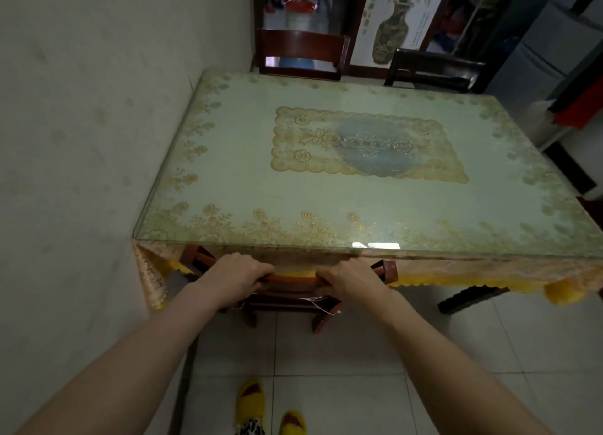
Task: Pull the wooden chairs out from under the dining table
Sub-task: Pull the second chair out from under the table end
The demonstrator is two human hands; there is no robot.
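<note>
Head view is looking down over a dining table [228,186] whose glass top is lying over a gold-patterned lace cloth, its left edge sitting against the wall [81,141]. At the near edge, a reddish wooden chair [293,279] is sitting pushed in under the tabletop, with only its top rail, side posts and part of its lower frame showing below the yellow fringe of the cloth. The left hand [236,276] is wrapping over the left part of that top rail, fingers curled down on the far side and closed tight on the wood. The right hand [350,279] is doing the same on the right part of the rail, clamped around it just inside the right post. A short bare stretch of rail is showing between the two hands, so the chair is lying directly under and between the grips, centred ahead of the person.

Across the table, two more chairs are standing at the far edge: a dark red chair [301,54] on the left and a darker chair [432,69] on the right. Down on the tiled floor [342,353], the person's yellow slippers [251,398] are pointing toward the table.
</note>
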